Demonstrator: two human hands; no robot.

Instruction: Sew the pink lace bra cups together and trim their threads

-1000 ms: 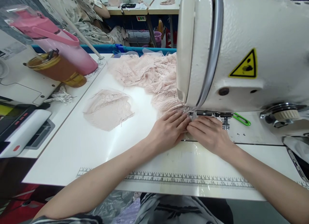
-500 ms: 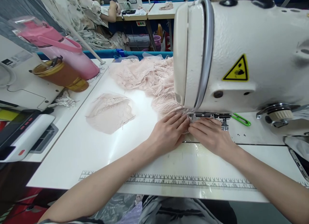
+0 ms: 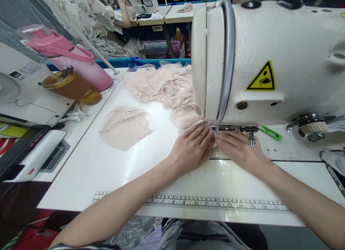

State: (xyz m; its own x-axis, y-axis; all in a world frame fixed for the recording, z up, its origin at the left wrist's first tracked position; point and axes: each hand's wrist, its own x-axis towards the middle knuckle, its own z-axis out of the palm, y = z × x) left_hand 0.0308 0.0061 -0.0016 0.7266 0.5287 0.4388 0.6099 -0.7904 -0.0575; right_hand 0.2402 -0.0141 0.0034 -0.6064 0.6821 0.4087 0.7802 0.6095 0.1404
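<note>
Pale pink lace fabric (image 3: 185, 115) lies bunched on the table and runs up to the needle area of a white sewing machine (image 3: 253, 37). My left hand (image 3: 190, 144) bears on the fabric's near end just left of the presser foot, its fingers close together and bent over the cloth. On the right of the foot, my right hand (image 3: 241, 145) holds the edge of the same fabric, with its farther fingers partly hidden under the machine head. A small strip of lace shows between both hands. The needle tip is hard to make out.
A separate pale pink lace piece (image 3: 125, 127) lies to the left. Green thread snips (image 3: 271, 133) rest behind my right hand. A pink bottle (image 3: 78, 64) and an amber cup (image 3: 71, 86) stand at left. A printed ruler (image 3: 194, 203) follows the front edge. Another person's arm (image 3: 124, 12) is beyond.
My right hand has shifted slightly right, and more lace shows between the hands. The view has moved a little. The far person's arm has risen.
</note>
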